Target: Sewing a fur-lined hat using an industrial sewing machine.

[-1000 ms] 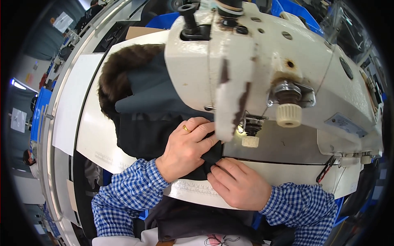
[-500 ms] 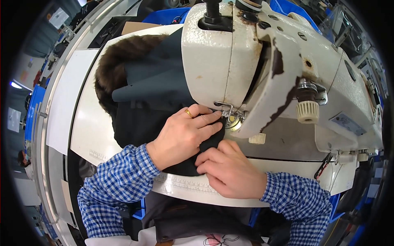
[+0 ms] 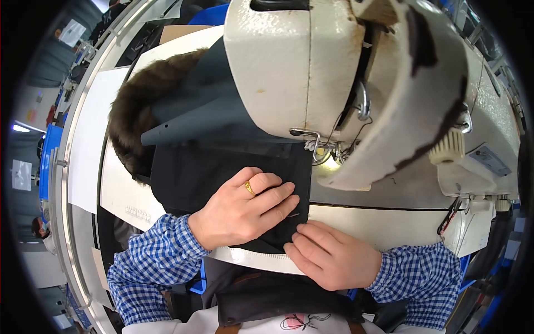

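A black cloth piece (image 3: 222, 167) lies under the head of a white sewing machine (image 3: 272, 72), its right edge beside the lit needle and presser foot area (image 3: 325, 156). My left hand (image 3: 242, 209), with a gold ring, rests flat on top of the cloth, fingers stretched toward its right edge. Closed at the near right corner of the cloth is my right hand (image 3: 336, 256), its fingertips gripping the edge; its thumb is hidden. Dark blue-grey fabric (image 3: 206, 119) and brown fur trim (image 3: 136, 97) join the cloth on the far left.
The white table (image 3: 378, 225) has a printed ruler along its near edge. Small thread snips (image 3: 448, 217) lie at the right. A metal rail (image 3: 69, 167) curves along the left, with a blue bin (image 3: 51, 161) beyond it.
Both hands have come nearer to me, away from the needle, and the cloth edge now lies straighter beside the presser foot. The machine looms larger as the view has shifted.
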Demonstrator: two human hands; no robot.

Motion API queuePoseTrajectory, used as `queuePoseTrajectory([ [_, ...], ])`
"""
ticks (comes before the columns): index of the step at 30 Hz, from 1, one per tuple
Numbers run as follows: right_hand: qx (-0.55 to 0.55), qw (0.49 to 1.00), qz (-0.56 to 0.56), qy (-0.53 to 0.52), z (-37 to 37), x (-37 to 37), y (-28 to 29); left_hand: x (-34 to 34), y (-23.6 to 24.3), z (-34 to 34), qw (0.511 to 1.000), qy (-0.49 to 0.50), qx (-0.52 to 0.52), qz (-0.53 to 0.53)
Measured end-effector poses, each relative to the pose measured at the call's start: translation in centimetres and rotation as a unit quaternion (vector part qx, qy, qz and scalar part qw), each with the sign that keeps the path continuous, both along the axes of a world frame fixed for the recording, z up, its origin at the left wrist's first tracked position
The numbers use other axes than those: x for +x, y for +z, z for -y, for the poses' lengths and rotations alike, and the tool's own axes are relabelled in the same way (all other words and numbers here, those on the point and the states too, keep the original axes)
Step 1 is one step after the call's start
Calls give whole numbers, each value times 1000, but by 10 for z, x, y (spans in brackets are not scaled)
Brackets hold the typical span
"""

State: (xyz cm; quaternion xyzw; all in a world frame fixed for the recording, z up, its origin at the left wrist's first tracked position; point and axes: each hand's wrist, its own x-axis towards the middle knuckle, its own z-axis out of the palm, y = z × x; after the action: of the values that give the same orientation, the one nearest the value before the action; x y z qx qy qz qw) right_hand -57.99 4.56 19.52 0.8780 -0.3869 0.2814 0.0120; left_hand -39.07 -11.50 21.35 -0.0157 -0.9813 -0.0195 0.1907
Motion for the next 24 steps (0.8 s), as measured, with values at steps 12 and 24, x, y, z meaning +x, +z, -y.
queuePoseTrajectory([
  [12, -22, 1000, -12, -1, 3, -2, -4, -3, -13, 1, 997, -9, 64, -45],
  [24, -7, 999, -39, 22, 3, -2, -2, -4, -22, 1, 993, -24, 84, -79],
])
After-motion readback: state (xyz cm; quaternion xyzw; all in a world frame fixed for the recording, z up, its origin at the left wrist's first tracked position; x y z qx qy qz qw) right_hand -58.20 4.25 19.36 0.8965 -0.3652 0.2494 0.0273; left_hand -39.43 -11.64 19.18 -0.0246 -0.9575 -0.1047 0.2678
